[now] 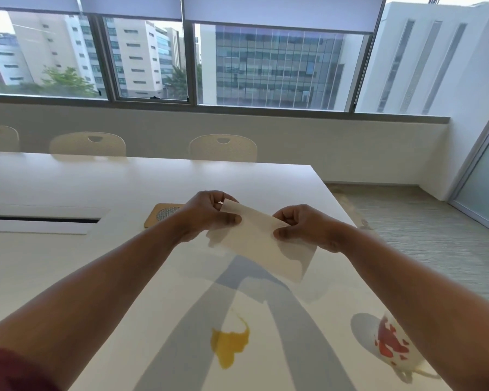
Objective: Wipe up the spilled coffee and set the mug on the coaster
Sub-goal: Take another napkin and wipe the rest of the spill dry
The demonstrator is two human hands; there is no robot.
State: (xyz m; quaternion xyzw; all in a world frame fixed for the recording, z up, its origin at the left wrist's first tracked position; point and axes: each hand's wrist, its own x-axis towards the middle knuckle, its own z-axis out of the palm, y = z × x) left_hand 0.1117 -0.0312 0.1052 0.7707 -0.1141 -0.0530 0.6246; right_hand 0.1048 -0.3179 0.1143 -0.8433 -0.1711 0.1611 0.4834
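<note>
Coaster [164, 214], wooden, square with a round mesh inset, lies flat on the white bench [68, 263] at the far left of the set, partly hidden behind the left hand; nothing stands on it.

Left hand [206, 218], just right of the coaster: grip closed in a pinch on the left edge of the paper towel [254, 244].

Paper towel, right of the coaster, held off the bench and stretched between both hands, apparently to open it out before wiping.

Right hand [302, 225], further right of the coaster: grip pinched on the towel's right edge.

Spilled coffee [230, 344], a yellow-brown puddle on the bench, right of the coaster and much nearer the person, below the towel; not yet wiped.

Mug [393, 345], white with red patches, furthest right and well apart from the coaster, seems to lie tipped beside the right forearm; still to be moved.
</note>
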